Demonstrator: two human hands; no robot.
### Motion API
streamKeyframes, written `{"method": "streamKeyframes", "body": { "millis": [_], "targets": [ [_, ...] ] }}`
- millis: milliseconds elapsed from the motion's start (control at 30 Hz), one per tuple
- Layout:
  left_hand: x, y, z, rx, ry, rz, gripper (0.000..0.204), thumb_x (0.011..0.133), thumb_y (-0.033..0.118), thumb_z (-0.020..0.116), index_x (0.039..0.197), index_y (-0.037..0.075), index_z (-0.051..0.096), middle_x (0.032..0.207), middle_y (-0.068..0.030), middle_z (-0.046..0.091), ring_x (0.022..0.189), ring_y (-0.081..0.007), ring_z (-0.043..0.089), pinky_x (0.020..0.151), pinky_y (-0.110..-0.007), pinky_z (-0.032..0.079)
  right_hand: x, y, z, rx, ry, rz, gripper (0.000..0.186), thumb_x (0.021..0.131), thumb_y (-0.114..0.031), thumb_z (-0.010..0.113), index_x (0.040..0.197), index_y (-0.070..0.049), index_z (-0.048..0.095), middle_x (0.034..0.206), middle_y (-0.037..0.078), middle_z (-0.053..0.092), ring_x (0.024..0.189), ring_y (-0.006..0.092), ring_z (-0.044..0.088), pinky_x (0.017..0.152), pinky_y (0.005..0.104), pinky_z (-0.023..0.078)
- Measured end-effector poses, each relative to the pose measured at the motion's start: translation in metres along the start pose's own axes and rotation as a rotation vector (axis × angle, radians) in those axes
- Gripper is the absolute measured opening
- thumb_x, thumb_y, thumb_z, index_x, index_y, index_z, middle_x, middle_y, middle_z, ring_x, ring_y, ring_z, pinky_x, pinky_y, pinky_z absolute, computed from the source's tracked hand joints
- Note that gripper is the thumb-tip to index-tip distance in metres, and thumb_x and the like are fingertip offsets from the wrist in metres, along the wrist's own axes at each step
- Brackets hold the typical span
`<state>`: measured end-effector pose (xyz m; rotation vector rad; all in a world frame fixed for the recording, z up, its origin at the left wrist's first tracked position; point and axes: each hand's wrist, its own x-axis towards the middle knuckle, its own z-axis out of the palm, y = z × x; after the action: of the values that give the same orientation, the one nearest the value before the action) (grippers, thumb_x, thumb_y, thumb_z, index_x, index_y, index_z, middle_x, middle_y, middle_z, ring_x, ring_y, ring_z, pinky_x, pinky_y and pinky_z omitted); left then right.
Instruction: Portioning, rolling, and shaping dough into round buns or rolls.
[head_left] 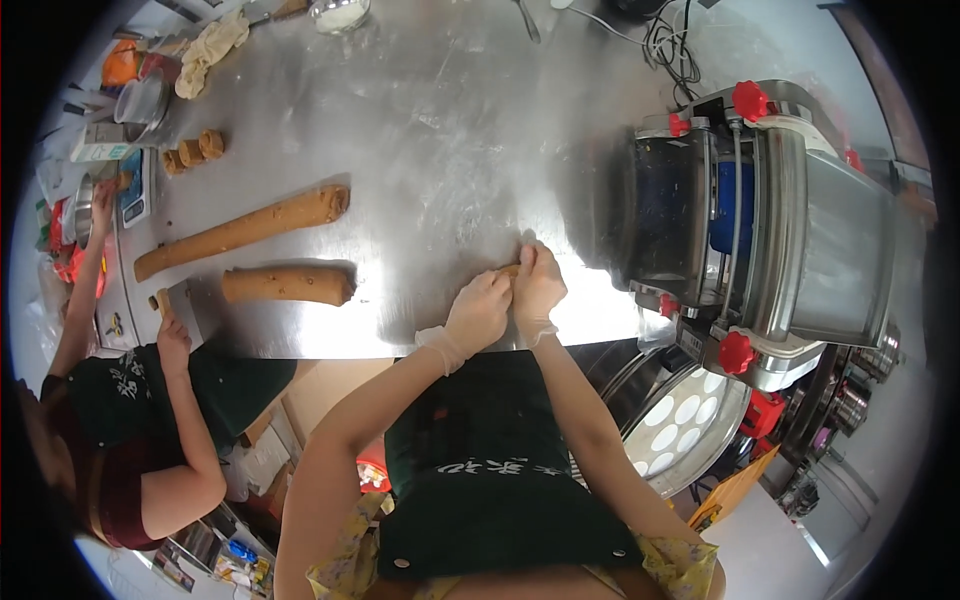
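Two hands meet near the front edge of a shiny metal table. The left hand has its fingers curled, and the right hand is right beside it, touching it or almost touching it. Together they pinch a small bit of brown dough. The dough is between the fingers, and only a little of it shows. Thin clear gloves show at the wrists.

To the left of the hands, a short roll of brown dough lies on the table. Behind it lies a long roll, set at a slant. Farther back, three small chunks sit in a row, next to a scale.

Another person is at the left side. One of that person's hands holds a small brown thing, and the other is up by the scale.

A big machine with red knobs stands on the right. Below it is a round tray with flat white circles. A pale cloth and a clear bowl are at the back.
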<state>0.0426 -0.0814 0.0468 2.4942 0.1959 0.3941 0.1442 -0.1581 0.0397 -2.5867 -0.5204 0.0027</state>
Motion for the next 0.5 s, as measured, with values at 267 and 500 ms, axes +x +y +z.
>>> {"method": "streamKeyframes", "body": {
  "millis": [267, 500],
  "targets": [
    [0.034, -0.023, -0.034, -0.127, -0.438, 0.000, 0.022, 0.080, 0.010, 0.067, 0.102, 0.009, 0.070, 0.105, -0.0034, 0.063, 0.111, -0.0267, 0.055, 0.098, -0.041, 0.047, -0.022, -0.012, -0.011, 0.503, -0.029, 0.466, 0.022, 0.099, -0.020, 0.059, 0.100, -0.001, 0.070, 0.088, 0.015, 0.072, 0.077, 0.0298, 0.070, 0.067, 0.0411, 0.054],
    [-0.005, -0.014, -0.023, 0.357, -0.238, 0.197, 0.048, 0.088, 0.015, 0.057, 0.135, 0.003, 0.057, 0.144, -0.0106, 0.053, 0.136, -0.0298, 0.044, 0.115, -0.047, 0.035, -0.022, -0.016, 0.007, -0.030, 0.230, -0.175, 0.013, 0.091, -0.012, 0.065, 0.103, -0.008, 0.068, 0.090, 0.010, 0.067, 0.078, 0.0306, 0.064, 0.071, 0.0430, 0.052]
  ]
}}
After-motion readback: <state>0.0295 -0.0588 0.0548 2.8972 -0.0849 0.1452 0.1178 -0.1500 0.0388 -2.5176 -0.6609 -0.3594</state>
